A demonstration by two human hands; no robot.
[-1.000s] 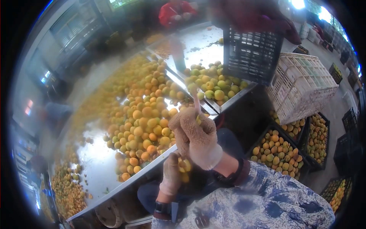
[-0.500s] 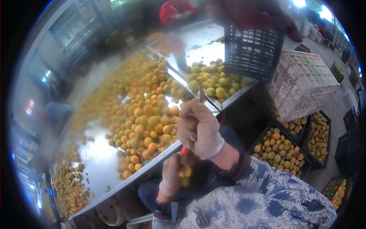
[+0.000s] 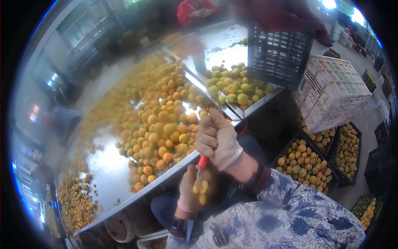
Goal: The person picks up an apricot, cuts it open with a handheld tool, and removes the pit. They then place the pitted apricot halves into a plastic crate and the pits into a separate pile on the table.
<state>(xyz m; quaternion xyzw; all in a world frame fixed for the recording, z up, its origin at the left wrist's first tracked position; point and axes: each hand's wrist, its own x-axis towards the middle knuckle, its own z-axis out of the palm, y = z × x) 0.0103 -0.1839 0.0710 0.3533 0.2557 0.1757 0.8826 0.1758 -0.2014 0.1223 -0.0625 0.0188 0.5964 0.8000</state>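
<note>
My right hand [image 3: 217, 141], in a tan work glove, is closed around a red-handled cutting tool [image 3: 202, 162]. Its short metal end points down at my left hand, and a thin metal piece shows above the right fist. My left hand [image 3: 189, 193], also gloved, is closed on a split yellow apricot [image 3: 202, 187], with the tool's metal tip right at the fruit. Both hands are in front of the near edge of a metal sorting table [image 3: 112, 174], where many loose orange and green apricots [image 3: 155, 137] are heaped.
Greener apricots [image 3: 238, 93] lie in a second bay behind a metal divider. A black crate [image 3: 280, 54] stands at that bay's right end, beside a white crate [image 3: 331, 93]. Filled fruit crates [image 3: 302, 166] sit on the floor at right. A person in red [image 3: 195, 12] is across the table.
The right hand has shifted slightly down and right, and more of the red handle and metal end shows above the fruit. The left hand stays on the apricot. The view has shifted slightly.
</note>
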